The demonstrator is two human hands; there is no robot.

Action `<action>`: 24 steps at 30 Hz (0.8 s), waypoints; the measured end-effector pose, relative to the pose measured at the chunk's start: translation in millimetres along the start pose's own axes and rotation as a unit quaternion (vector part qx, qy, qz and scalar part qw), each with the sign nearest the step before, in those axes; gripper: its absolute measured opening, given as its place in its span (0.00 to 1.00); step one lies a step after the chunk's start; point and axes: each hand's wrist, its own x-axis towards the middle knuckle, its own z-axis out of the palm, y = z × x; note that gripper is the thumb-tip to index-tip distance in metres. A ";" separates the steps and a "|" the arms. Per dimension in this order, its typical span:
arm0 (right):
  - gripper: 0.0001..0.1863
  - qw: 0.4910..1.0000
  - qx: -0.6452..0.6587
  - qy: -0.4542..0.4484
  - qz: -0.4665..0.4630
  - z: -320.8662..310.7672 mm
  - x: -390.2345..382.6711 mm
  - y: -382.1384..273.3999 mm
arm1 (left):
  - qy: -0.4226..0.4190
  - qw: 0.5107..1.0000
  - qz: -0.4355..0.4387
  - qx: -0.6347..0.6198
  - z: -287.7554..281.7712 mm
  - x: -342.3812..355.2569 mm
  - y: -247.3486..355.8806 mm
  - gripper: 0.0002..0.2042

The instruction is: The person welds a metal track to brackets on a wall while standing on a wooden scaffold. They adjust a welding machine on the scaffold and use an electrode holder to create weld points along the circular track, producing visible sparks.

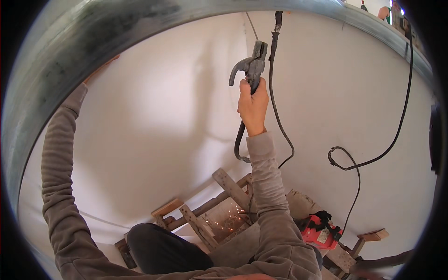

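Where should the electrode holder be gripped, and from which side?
Probably the handle of the electrode holder, from below, where the right hand holds it: the clamping head and thin rod point upward, and the curved lever juts left.

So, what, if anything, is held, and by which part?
The right hand grips a welding electrode holder by its handle; left hand, mostly hidden: cannot tell.

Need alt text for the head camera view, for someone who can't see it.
A person's right hand grips a grey welding electrode holder with a thin rod pointing up before a pale wall; the left hand is mostly hidden behind a metal beam. Orange sparks show below among wooden planks, with a red-and-black object at lower right.
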 end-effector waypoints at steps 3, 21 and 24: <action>0.16 1.000 -0.015 -0.004 -0.019 -0.2 4.0 3.4 | 0.040 0.993 0.105 -0.047 -4.6 -9.2 20.8 0.32; 0.14 0.999 -0.045 -0.016 -0.014 -4.1 13.3 30.2 | 0.065 0.991 0.061 -0.095 15.8 -12.3 32.8 0.27; 0.11 0.991 -0.094 0.014 -0.090 -13.3 16.0 41.2 | -0.004 0.982 0.119 -0.149 8.9 3.0 18.2 0.25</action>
